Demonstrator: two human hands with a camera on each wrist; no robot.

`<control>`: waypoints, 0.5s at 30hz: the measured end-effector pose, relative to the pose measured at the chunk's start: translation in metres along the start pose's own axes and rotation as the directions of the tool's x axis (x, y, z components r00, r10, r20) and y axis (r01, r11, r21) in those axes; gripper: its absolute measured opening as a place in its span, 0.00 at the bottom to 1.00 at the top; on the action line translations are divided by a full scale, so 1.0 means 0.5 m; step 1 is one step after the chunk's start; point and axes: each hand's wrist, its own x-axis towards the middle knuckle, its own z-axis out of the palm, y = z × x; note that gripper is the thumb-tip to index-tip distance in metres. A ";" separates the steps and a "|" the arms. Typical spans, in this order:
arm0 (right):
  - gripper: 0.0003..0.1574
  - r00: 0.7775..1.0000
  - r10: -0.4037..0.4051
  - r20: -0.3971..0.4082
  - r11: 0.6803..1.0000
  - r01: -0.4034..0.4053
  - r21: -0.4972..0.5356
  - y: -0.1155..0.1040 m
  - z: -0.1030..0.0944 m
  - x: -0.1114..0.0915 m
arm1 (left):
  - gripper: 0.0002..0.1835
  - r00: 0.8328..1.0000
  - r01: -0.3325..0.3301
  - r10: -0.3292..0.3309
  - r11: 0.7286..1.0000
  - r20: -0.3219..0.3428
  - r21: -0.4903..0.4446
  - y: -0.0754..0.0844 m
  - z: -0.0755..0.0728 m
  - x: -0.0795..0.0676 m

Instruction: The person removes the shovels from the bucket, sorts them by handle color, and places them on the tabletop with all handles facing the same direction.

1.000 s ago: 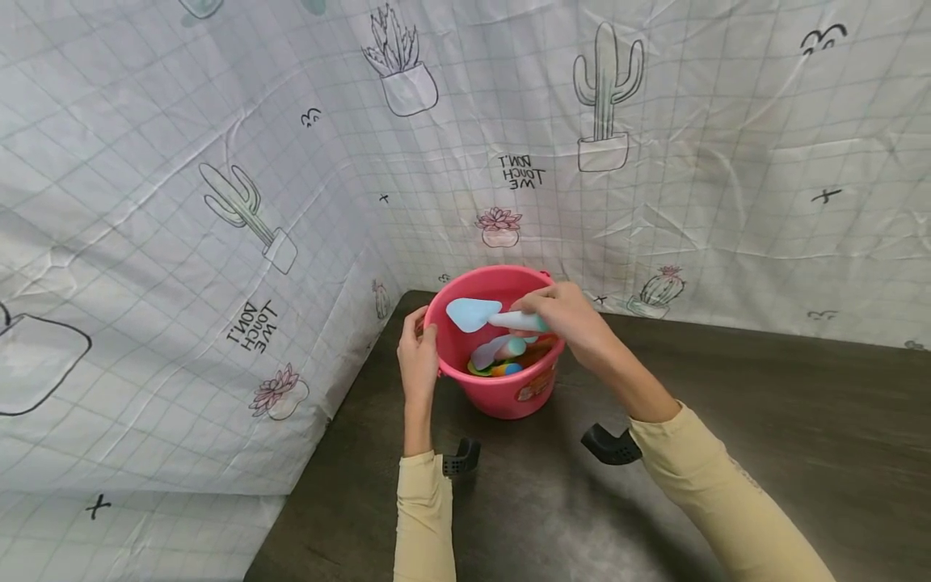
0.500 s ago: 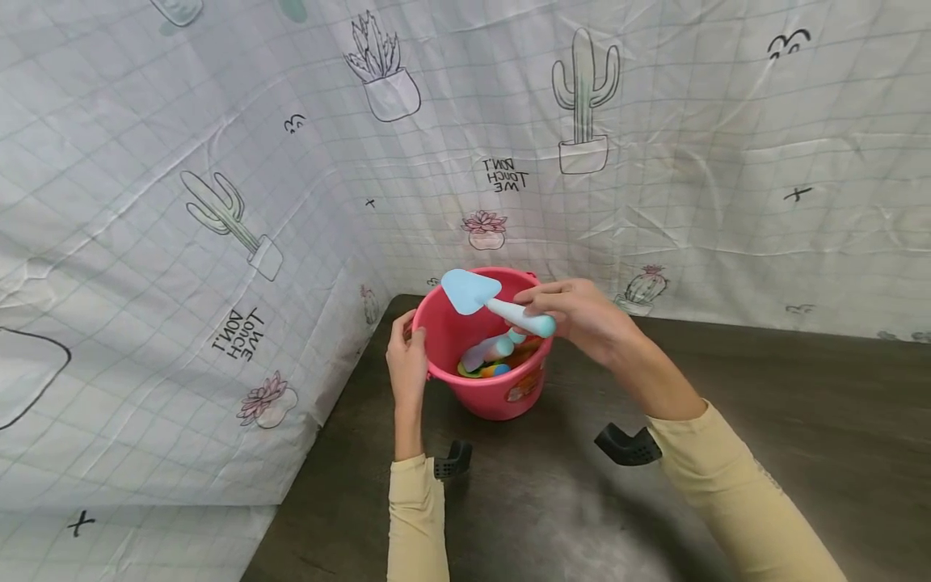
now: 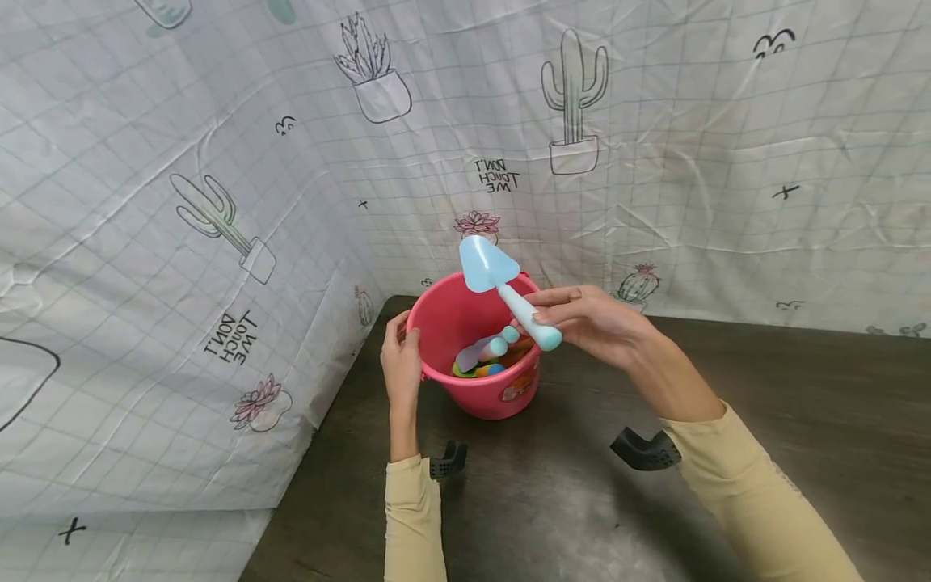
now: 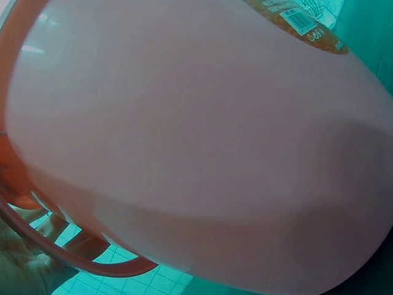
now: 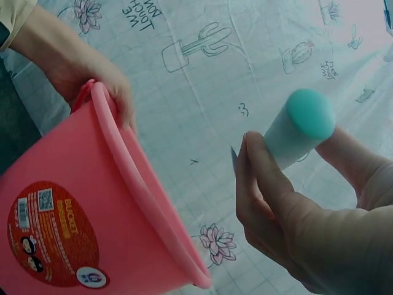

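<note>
A pink bucket (image 3: pixel 483 396) stands on the dark table, its mouth tilted toward me in the head view. My left hand (image 3: pixel 402 360) grips its rim on the left side; the bucket's wall (image 4: pixel 196 135) fills most of the left wrist view. My right hand (image 3: pixel 600 319) pinches the handle of a light blue toy trowel (image 3: pixel 486 265), blade pointing up and left above the bucket's mouth. In the right wrist view the trowel's white handle (image 5: pixel 284 141) ends in a teal cap. Inside the bucket lie several toys, among them a lavender one (image 3: pixel 471 356) with a teal-ended handle.
A white cloth (image 3: pixel 676 178) printed with cacti hangs behind and to the left, close to the bucket. Dark table surface (image 3: pixel 764 388) extends to the right and front. Black wrist mounts (image 3: pixel 647 449) stick out from both forearms.
My right hand has lifted the trowel up out of the bucket's mouth and turned its blade upward. My left hand keeps its grip on the rim. The head view has shifted slightly.
</note>
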 end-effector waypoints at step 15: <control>0.34 0.996 -0.053 -0.078 0.997 0.057 0.044 -0.006 -0.057 -0.047 | 0.21 1.000 0.001 -0.001 1.000 0.007 0.008 0.006 -0.003 -0.009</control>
